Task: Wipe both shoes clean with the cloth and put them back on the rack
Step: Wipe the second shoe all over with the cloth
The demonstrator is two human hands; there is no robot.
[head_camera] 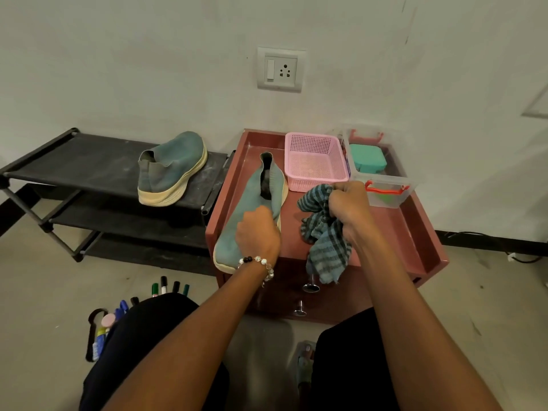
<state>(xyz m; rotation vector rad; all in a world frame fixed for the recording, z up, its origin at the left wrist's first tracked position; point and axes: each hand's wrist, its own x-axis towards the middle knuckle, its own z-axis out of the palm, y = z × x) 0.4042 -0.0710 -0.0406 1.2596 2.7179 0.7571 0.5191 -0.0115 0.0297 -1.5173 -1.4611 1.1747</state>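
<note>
One shoe (170, 169) sits on the top shelf of the rack (89, 164), on the left. Just right of the rack is the surface (394, 229). The other shoe (252, 209) lies on its left part, under the left hand (257, 232). The cloth (323, 232) hangs from the right hand (350, 204), right of that shoe. Behind the cloth sits a basket (314, 161), and right of the basket a box (379, 170). Pens (166, 287) lie on the floor in front of the rack

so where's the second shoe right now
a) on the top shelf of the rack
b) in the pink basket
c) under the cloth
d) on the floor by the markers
a: the second shoe sits on the rack's top shelf, while the left hand holds the other shoe on the red cabinet.
</note>
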